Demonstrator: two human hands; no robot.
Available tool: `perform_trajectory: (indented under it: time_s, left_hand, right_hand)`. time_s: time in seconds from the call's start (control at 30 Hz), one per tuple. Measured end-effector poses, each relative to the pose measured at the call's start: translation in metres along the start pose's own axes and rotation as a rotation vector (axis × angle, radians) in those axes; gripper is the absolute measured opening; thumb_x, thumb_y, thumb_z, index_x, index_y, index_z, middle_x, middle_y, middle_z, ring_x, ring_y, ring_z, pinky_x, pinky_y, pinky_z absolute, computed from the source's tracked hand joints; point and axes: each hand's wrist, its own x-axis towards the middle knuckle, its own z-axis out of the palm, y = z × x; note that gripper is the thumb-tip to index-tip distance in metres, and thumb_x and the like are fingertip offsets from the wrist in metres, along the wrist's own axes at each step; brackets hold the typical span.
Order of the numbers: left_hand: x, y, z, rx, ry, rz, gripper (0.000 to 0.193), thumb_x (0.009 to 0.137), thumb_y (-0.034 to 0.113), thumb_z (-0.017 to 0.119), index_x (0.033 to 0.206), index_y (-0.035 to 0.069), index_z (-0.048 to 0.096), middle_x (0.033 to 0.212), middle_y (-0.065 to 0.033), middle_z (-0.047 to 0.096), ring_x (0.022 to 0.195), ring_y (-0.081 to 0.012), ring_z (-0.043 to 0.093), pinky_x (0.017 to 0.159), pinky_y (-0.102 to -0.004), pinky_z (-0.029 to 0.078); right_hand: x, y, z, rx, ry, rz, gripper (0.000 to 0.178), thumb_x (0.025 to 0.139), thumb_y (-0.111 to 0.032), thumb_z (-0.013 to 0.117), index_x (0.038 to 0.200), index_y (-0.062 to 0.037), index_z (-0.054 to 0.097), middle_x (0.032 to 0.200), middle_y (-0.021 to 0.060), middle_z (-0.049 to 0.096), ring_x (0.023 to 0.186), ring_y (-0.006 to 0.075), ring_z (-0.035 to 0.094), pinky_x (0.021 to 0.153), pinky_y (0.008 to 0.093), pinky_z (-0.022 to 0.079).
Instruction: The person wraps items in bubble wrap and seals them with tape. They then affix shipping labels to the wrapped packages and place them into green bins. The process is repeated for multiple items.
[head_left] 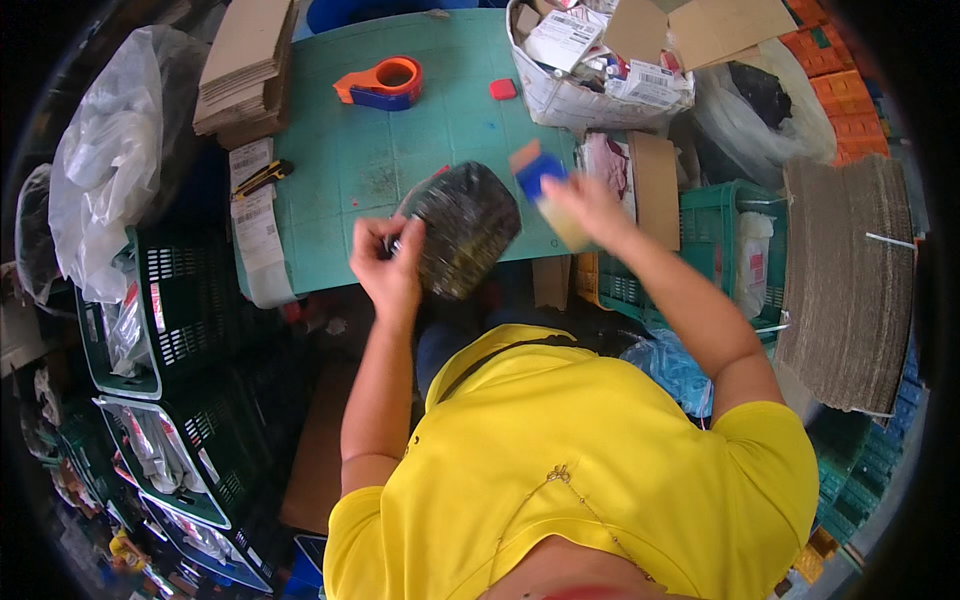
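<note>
Dark package (468, 232) hanging from the left hand (388, 264)

Wrapped in shiny plastic, the dark package is occupying the middle of the frame, overlapping the near edge of the green table (312, 210). The left hand is pinching its left side between thumb and fingers, so the bulk is lying to the right of that grip. Its longer axis seems to be running up and down the frame, leaning a little toward the upper right. The right hand (596, 208) is gripping a blue and orange tool (538, 176), possibly for tape, though blur is hiding its details. That tool is hovering just beyond the package's upper right side, apparently apart from it, so the left hand is being the nearer one. Toward the upper left of the frame, an orange tape dispenser (364, 82) is resting on the table, and a box cutter (262, 179) is lying along the left edge.
</note>
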Motion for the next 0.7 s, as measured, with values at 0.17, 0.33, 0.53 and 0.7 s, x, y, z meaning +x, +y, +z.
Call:
perform_trajectory:
  time_s: [0.17,0.33,0.53,0.7]
  left_hand:
    - [-0.083,-0.026,0.025,0.172,-0.1,0.41,0.026,0.07,-0.002,0.079,0.078,0.006,0.056,0.083,-0.0098,0.06,0.08,-0.0251,0.059,0.076,-0.0351,0.048]
    - [-0.098,-0.021,0.043,0.246,-0.18,0.55,0.028,0.064,-0.006,0.08,0.077,0.006,0.058,0.079,-0.0092,0.058,0.077,-0.0249,0.058,0.072,-0.0365,0.047]
    - [-0.044,-0.017,0.033,0.132,0.112,0.251,0.028,0.072,-0.007,0.076,0.072,0.006,0.051,0.072,-0.0046,0.054,0.067,-0.0167,0.052,0.066,-0.0299,0.044]
    - [0.082,-0.009,-0.017,0.231,0.223,-0.008,0.02,0.077,0.003,0.078,0.076,0.0,0.059,0.07,-0.003,0.06,0.071,-0.0107,0.054,0.07,-0.0272,0.046]
  right_hand:
    - [0.058,-0.085,0.031,0.348,-0.277,-0.292,0.051,0.094,-0.053,0.057,0.093,-0.0033,0.067,0.083,0.0054,0.068,0.07,0.0135,0.063,0.064,0.0289,0.05]
    - [0.043,-0.097,0.029,-0.08,-0.564,0.269,0.053,0.095,-0.052,0.054,0.122,-0.0063,0.059,0.108,0.0056,0.066,0.089,0.0126,0.063,0.08,0.0318,0.052]
    - [-0.043,-0.09,-0.044,-0.058,-0.484,0.03,0.048,0.098,-0.044,0.05,0.111,-0.0007,0.065,0.095,0.0056,0.067,0.083,0.0114,0.062,0.074,0.027,0.048]
    - [-0.046,-0.045,-0.001,0.1,-0.399,-0.197,0.042,0.101,-0.034,0.05,0.122,0.0011,0.058,0.101,0.0041,0.065,0.09,0.0111,0.058,0.084,0.0296,0.047]
